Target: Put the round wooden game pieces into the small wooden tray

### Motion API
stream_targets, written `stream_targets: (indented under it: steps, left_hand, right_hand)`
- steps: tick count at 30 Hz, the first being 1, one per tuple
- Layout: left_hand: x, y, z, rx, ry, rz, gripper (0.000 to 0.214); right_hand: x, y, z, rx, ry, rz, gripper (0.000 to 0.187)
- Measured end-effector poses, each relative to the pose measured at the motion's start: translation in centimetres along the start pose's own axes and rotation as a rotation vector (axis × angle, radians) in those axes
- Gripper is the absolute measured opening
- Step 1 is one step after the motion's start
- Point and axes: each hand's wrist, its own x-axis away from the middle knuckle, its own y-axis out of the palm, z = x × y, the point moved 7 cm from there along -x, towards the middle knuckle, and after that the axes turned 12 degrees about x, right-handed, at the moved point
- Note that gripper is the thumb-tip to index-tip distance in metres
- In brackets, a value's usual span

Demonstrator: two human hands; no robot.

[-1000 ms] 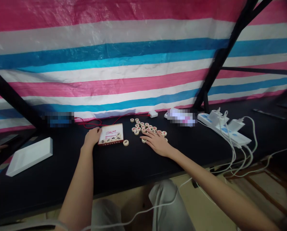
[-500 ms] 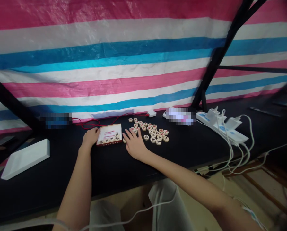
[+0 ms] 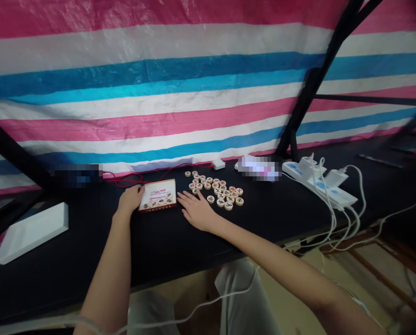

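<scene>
A small open box [image 3: 152,193] with a white inside and red rim lies on the black table, several round Chinese chess pieces [image 3: 161,201] along its near side. My left hand [image 3: 130,199] holds the box by its left edge, fingers closed around that side. Just right of the box, my right hand [image 3: 198,211] lies palm down on the table with fingers stretched out toward it; anything under the palm is hidden. Beyond and to the right of that hand, many loose chess pieces [image 3: 220,195] with red or black characters lie spread in a cluster.
A white box lid or tray [image 3: 33,232] lies at the left. Behind the pieces are a white charger [image 3: 218,164] with a red cable and a blurred-out device [image 3: 258,168]. A power strip [image 3: 319,186] with white cables sits at the right. Striped sheeting [image 3: 159,107] hangs behind.
My right hand's fingers have drawn closer together and slid slightly toward the box. A piece that showed by its fingertips is now out of sight. My left hand stays on the box.
</scene>
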Motion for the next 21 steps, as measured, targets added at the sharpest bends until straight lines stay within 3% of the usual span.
stream_targets:
  steps: [3,10,13,18,21]
  left_hand:
    - [0.0,0.1,0.3,-0.007,0.016,0.008,0.048]
    - [0.1,1.1,2.3,0.022,0.091,-0.022,0.047]
    - [0.2,1.1,2.5,0.035,0.087,-0.015,0.046]
    - [0.3,1.0,2.4,0.037,0.075,-0.019,0.047]
    - [0.4,0.9,2.4,0.035,0.073,-0.009,0.047]
  right_hand:
    - [-0.1,0.5,1.2,0.021,0.053,0.005,0.036]
    - [3.1,0.6,7.9,0.118,0.201,-0.04,0.034]
    - [3.2,0.5,8.5,0.134,0.195,-0.055,0.034]
    - [-1.8,0.7,6.2,0.134,0.227,0.041,0.042]
    - [-5.8,2.6,5.5,0.123,0.256,-0.011,0.045]
